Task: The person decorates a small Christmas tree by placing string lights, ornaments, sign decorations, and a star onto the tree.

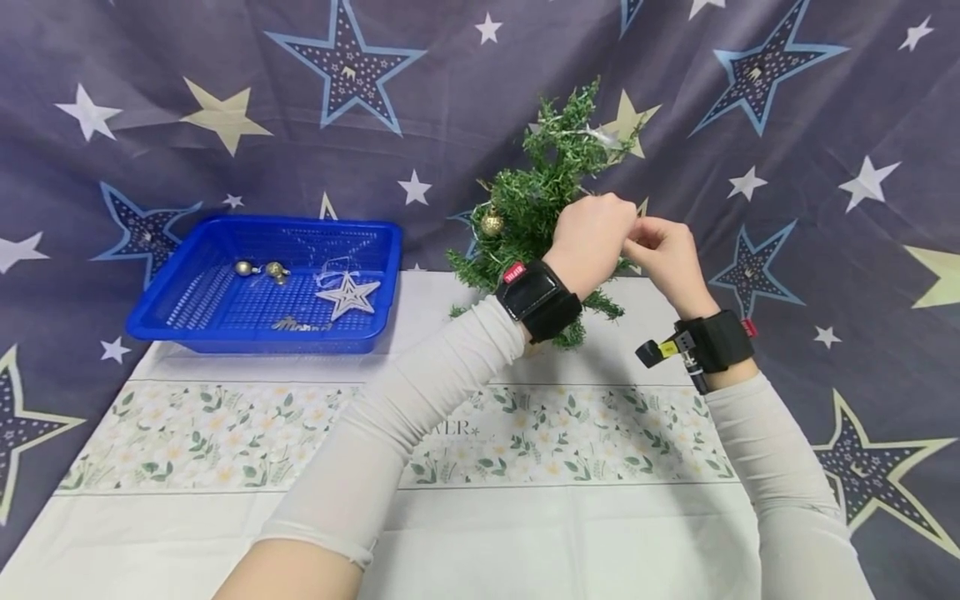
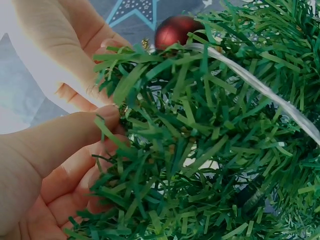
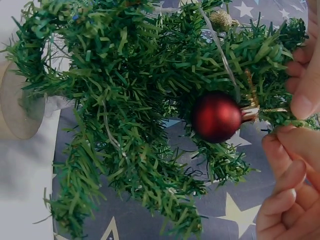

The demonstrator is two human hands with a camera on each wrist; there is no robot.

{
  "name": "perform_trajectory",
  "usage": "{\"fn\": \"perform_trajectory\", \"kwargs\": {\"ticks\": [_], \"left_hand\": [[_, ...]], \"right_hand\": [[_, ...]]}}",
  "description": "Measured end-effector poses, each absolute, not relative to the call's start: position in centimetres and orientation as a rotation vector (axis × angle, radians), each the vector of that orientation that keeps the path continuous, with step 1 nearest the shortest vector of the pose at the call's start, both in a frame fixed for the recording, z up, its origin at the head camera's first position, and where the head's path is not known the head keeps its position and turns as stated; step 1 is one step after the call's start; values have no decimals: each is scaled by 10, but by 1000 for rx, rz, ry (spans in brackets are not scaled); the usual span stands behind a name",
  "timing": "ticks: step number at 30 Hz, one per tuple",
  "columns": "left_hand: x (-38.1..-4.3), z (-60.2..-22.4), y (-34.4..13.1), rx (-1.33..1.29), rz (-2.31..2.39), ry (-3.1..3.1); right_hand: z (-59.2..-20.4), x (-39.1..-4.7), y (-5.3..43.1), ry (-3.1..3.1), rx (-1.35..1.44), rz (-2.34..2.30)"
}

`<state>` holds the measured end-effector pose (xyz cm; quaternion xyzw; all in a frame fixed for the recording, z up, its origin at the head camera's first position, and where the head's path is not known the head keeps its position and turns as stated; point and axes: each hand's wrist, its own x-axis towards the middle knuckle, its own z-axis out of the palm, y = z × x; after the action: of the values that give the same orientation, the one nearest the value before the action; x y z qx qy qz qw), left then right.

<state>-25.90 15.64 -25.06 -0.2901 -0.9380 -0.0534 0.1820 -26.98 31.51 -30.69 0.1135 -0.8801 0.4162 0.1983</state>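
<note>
A small artificial Christmas tree stands at the back of the table, with my left hand in front of its right side. In the left wrist view the left thumb and fingers pinch a green branch tip. My right hand meets it from the right, its thumb and fingertip pinching at the gold cord by the same branch end. From that cord hangs a matte red bauble, hidden behind the hands in the head view. A gold bauble hangs on the tree's left side.
On the left, a blue plastic basket contains a silver star, small gold baubles and a glittery lettered ornament. A pale wire runs through the branches. Star-patterned cloth hangs behind the table.
</note>
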Motion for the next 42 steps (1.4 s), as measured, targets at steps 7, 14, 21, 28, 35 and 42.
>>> {"fn": "perform_trajectory", "kwargs": {"ticks": [7,14,21,28,35,42], "left_hand": [[-260,-252,151,-810,-184,-2640],[-261,-253,148,-810,-229,-2651],[-257,-252,140,-838,-257,-2600],[-238,-243,116,-868,-358,-2555],[-218,-235,44,-829,-529,-2432],[-240,-247,-61,-508,-585,-2376]], "right_hand": [[-308,-272,313,-2474,359,1166],[-307,-263,306,-2515,371,1195],[-294,-238,295,-2555,353,1091],[-310,-248,304,-2485,332,1012],[-318,-219,276,-2215,471,1002],[-343,-175,214,-2350,877,1155]]}}
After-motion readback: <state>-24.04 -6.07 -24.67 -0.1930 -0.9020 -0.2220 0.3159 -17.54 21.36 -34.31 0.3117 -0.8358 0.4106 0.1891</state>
